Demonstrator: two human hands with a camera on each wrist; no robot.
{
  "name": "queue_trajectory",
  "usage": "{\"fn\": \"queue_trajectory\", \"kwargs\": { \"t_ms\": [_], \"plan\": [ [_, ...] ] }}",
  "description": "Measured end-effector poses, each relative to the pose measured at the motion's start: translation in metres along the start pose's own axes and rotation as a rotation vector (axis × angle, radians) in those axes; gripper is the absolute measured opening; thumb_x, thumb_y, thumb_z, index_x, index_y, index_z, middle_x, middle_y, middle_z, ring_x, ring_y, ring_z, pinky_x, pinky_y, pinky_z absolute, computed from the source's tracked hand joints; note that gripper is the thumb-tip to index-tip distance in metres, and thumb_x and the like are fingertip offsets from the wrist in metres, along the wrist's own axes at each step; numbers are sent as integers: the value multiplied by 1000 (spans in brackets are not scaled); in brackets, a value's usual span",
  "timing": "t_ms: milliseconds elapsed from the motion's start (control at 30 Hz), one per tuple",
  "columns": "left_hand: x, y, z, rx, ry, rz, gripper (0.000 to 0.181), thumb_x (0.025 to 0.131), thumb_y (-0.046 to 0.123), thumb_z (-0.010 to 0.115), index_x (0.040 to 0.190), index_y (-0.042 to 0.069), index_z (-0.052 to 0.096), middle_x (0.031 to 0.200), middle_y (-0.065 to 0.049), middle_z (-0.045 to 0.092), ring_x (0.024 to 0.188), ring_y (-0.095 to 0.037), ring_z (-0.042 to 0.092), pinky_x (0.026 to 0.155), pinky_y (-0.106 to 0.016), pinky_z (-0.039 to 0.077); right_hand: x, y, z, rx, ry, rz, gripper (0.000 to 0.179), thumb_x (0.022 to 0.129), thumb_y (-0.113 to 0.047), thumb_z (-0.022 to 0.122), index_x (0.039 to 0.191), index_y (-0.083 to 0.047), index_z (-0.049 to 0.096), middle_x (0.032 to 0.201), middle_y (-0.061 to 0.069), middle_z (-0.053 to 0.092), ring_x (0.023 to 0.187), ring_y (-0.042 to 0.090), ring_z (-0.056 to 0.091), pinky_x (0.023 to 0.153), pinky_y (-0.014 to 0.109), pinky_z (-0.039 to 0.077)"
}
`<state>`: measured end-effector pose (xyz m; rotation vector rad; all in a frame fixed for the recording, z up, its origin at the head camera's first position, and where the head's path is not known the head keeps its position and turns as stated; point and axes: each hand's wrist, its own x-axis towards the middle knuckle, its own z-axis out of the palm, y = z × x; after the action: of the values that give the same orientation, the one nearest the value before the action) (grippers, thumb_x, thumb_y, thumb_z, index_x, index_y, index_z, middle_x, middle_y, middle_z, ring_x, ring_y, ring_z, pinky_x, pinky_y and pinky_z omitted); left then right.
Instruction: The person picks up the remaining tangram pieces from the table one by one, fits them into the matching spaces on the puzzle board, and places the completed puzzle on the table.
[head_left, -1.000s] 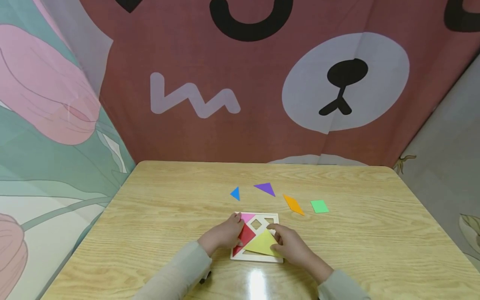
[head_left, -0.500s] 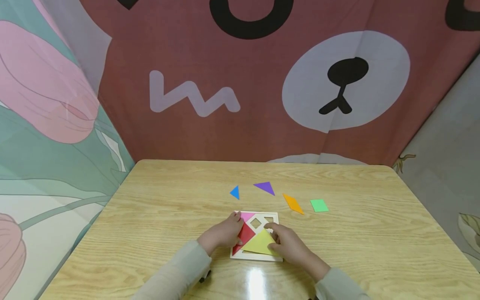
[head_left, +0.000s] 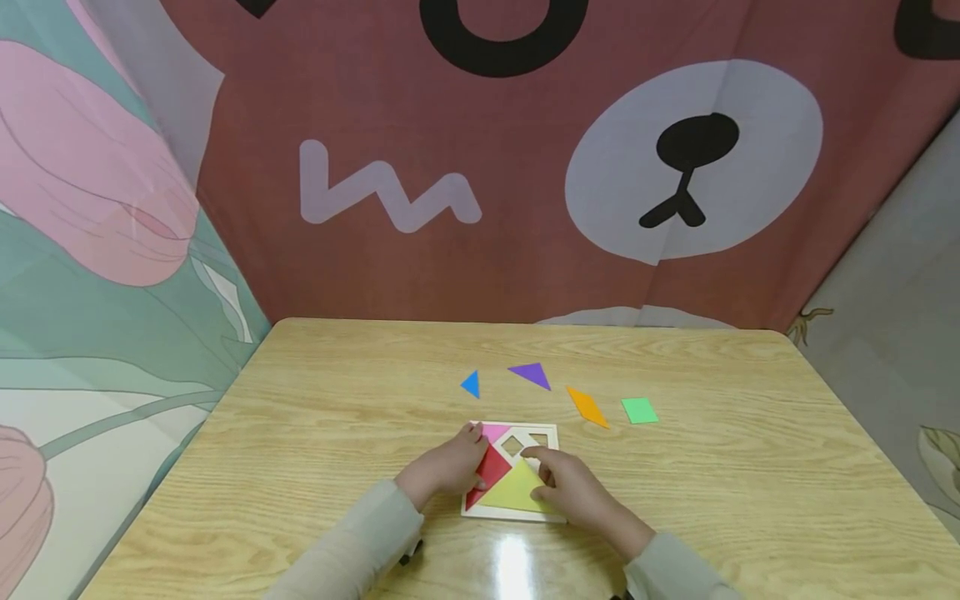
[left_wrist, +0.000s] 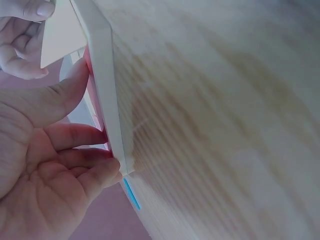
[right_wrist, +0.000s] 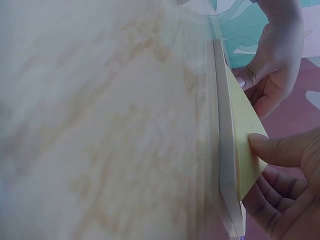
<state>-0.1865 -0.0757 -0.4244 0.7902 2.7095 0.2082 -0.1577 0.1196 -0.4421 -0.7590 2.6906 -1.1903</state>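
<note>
A white tangram tray (head_left: 513, 515) lies on the table, with a red triangle (head_left: 491, 471) and a pink triangle (head_left: 495, 431) set in its left side. My left hand (head_left: 448, 463) holds the tray's left side; in the left wrist view its thumb presses on the red triangle and the other fingers lie at the tray edge. My right hand (head_left: 576, 492) pinches a large yellow triangle (head_left: 513, 490) between thumb and fingers. The yellow piece is tilted over the tray's lower part, its right corner raised in the right wrist view. Right fingers partly hide the tray's right side.
Behind the tray lie a blue triangle (head_left: 472, 384), a purple triangle (head_left: 533, 375), an orange parallelogram (head_left: 587, 407) and a green square (head_left: 640, 410). The wooden table (head_left: 300, 417) meets a printed curtain (head_left: 420, 275) at its back edge.
My right hand has moved slightly left with the yellow triangle, which now lies nearer the red triangle and covers the lower-left part of the opening. My left hand stays in place.
</note>
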Motion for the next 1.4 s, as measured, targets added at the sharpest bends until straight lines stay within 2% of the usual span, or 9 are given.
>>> {"fn": "queue_trajectory", "kwargs": {
  "t_ms": [467, 1133, 1400],
  "plan": [
    [-4, 1, 1, -14, -6, -11, 59, 78, 23, 63, 124, -6, 40, 133, -21, 30, 123, -33, 24, 100, -34, 24, 2, 0, 6, -25, -13, -15, 45, 67, 1, 68, 110, -2, 55, 64, -6, 44, 56, 5, 40, 51, 20, 40],
    [-2, 0, -1, -12, -1, -11, 59, 79, 23, 62, 125, -6, 40, 134, -21, 28, 123, -33, 24, 99, -35, 25, 8, -3, 6, -72, -34, -3, 43, 68, 0, 68, 109, -3, 55, 64, -6, 43, 57, 7, 40, 52, 21, 38],
    [-2, -1, -1, -9, 21, 18, 60, 77, 21, 64, 124, -8, 40, 132, -23, 30, 122, -34, 25, 99, -35, 25, 10, -3, 7, -74, -47, -12, 42, 67, 0, 69, 107, -3, 56, 62, -7, 43, 55, 7, 39, 51, 21, 37]
  ]
}}
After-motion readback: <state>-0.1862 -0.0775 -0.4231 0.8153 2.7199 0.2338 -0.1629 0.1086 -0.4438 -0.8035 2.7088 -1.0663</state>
